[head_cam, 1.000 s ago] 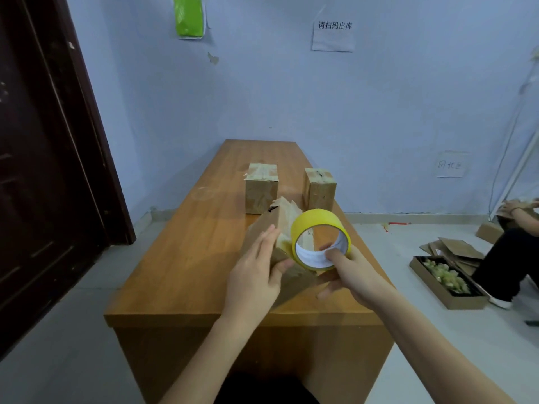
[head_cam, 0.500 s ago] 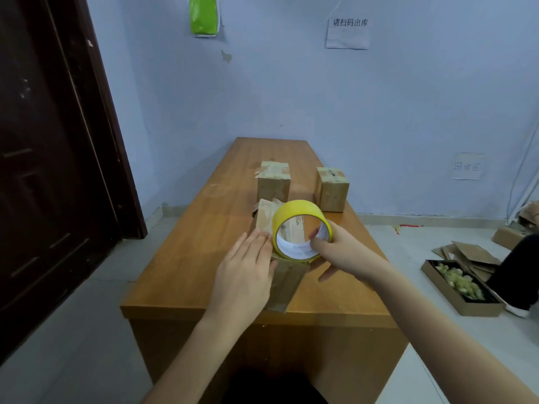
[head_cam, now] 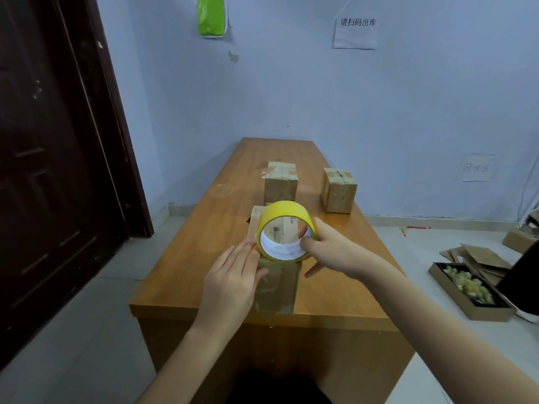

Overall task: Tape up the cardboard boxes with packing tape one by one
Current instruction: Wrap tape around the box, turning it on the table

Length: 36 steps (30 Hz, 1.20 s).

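From the head view I see my right hand [head_cam: 329, 249] pinching the yellow packing tape roll [head_cam: 284, 228], thumb inside its white core, held upright over the near cardboard box [head_cam: 275, 282] at the tabletop's [head_cam: 186, 258] front edge. My left hand [head_cam: 233, 282] lies flat, fingers straight, against that box. Two taped boxes [head_cam: 280, 182] [head_cam: 338, 189] stand farther back. A wall notice [head_cam: 356, 32] reads "请扫码出库".

one view only, from a wide-angle camera worn on the person's head. it looks forward and down along the long wooden surface [head_cam: 204, 258] toward the pale blue back wall [head_cam: 320, 97]. both forearms reach in from the bottom edge, close to the lens; the dark door [head_cam: 58, 170] stands at the left.
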### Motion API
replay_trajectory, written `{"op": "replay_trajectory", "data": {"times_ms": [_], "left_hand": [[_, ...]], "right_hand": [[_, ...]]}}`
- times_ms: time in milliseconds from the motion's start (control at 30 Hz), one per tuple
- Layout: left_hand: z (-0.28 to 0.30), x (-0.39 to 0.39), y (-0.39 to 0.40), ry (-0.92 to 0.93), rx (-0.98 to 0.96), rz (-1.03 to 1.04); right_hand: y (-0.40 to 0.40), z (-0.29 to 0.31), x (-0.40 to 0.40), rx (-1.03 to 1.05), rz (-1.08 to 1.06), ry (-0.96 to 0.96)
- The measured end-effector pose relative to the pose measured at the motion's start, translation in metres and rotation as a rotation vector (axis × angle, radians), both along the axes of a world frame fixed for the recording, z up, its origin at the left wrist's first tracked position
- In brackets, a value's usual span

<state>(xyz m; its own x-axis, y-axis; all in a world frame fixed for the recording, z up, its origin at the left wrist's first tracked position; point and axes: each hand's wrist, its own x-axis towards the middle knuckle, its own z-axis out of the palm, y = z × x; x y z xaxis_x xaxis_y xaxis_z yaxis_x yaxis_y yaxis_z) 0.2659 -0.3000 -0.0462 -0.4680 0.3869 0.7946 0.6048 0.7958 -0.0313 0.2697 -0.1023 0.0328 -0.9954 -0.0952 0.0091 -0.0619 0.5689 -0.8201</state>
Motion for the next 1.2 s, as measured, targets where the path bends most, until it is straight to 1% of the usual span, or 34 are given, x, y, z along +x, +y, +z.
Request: {"op": "replay_trajectory", "data": {"times_ms": [133,233,333,433,533,600,700,767,833,933,1100,1200], "left_hand": [[0.000,0.000,-0.002,-0.003,0.019,-0.018],[0.001,0.000,0.001,-0.024,0.032,-0.040],[0.001,0.002,0.001,-0.061,0.060,-0.040],[0.000,0.004,-0.003,-0.114,0.091,-0.037],[0.001,0.003,-0.002,-0.094,0.071,-0.037],[0.002,0.002,-0.001,-0.077,0.049,-0.036],[0.001,0.000,-0.002,-0.089,0.033,-0.018],[0.001,0.000,-0.002,-0.093,0.017,-0.001],[0.000,0.000,0.002,-0.096,0.020,0.006],[0.002,0.002,0.002,-0.119,0.033,-0.005],[0.012,0.003,0.000,-0.159,-0.007,0.009],[0.027,0.001,0.010,-0.173,-0.094,0.069]], "right_hand": [[0.032,0.010,0.010,0.041,-0.092,0.025],[0.047,0.002,0.020,0.044,-0.131,0.017],[0.041,-0.008,0.019,-0.052,-0.175,0.034],[0.025,-0.017,0.015,-0.209,-0.176,-0.006],[0.019,-0.027,0.017,-0.335,-0.177,-0.047],[0.024,-0.025,0.019,-0.307,-0.174,-0.059],[0.041,-0.022,0.022,-0.180,-0.184,-0.054],[0.053,-0.029,0.028,-0.102,-0.214,-0.084],[0.059,-0.045,0.035,-0.070,-0.238,-0.137],[0.055,-0.064,0.037,-0.109,-0.251,-0.159],[0.042,-0.076,0.028,-0.156,-0.213,-0.179],[0.043,-0.081,0.028,-0.134,-0.218,-0.191]]}}
